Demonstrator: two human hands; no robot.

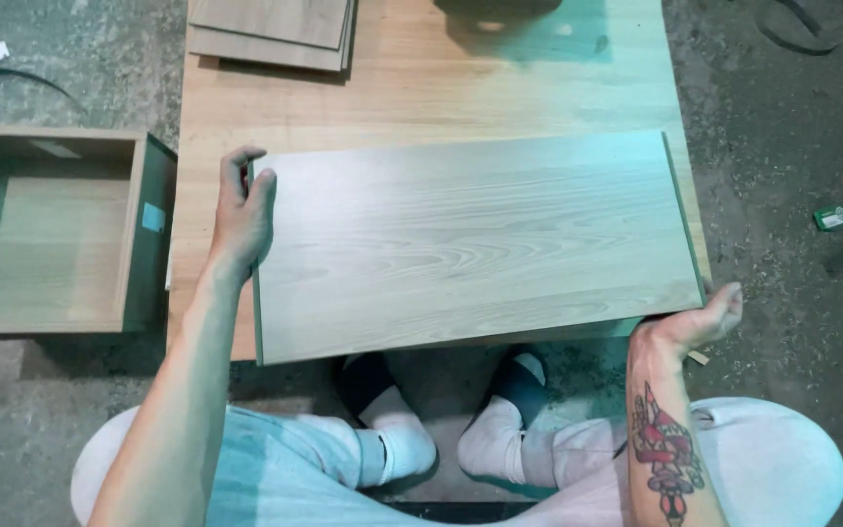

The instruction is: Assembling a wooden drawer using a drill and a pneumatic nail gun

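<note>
Woodworking workshop: sawdust-strewn concrete floor [782,146] (stacked laminate boards [275,29]).

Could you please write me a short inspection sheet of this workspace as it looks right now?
Surface: low wooden table on a dusty concrete floor.
Job's things: a pale wood-grain board lies flat across the table, its near edge overhanging.
Clutter: a stack of boards at the table's far left; an open wooden box on the floor at left; a small green item and paper scraps on the floor.
Hands: left hand grips the board's left end; right hand holds its near right corner.
Cables: a dark cable at far left.
Surroundings: the person's legs and white socks below the board.
</note>
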